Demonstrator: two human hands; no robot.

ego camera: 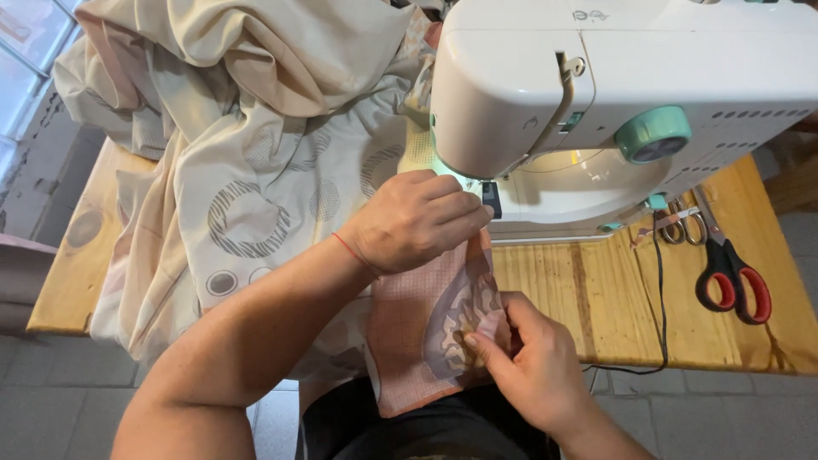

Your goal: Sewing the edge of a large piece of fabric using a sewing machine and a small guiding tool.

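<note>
Hands work at a white sewing machine (pixel 630 77) on a wooden table (pixel 596 290). Left hand (pixel 415 220) presses pink checked fabric (pixel 405 332) flat just before the needle area, fingers together. Right hand (pixel 532 362) pinches the fabric's patterned folded edge (pixel 460 315) near the table's front. Red-handled scissors (pixel 733 277) lie to the right; beige circle-print cloth (pixel 256 170) is heaped on the left.
</note>
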